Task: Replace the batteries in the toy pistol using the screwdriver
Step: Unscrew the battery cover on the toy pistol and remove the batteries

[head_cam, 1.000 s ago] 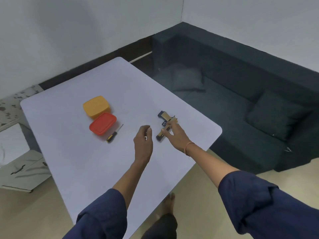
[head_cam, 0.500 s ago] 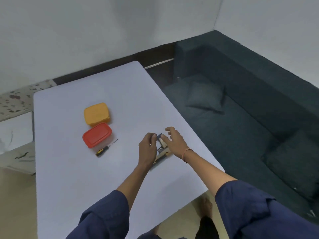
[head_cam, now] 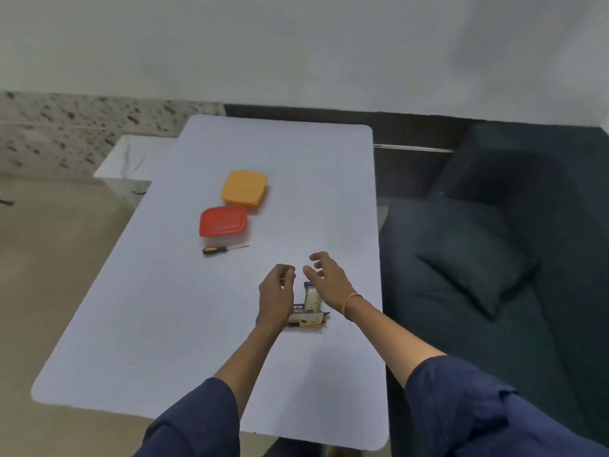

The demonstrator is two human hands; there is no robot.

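— While over table (head_cam: 164,324), near right edge: left hand (head_cam: 276,298) loosely curled, right hand (head_cam: 329,285) spread, both holding nothing. Toy pistol (head_cam: 308,311)?

— Flat between wrists. Screwdriver (head_cam: 222,249) well apart, leftward. Probably best: pin pistol flat, seat tip squarely.

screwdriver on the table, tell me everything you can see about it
The screwdriver has a black handle marked with yellow and a thin metal shaft. It lies flat on the pale table, handle to the left, tip to the right, just nearer than the red container and apart from it. Nothing touches it: the left hand and right hand are off to its right, by the toy pistol.
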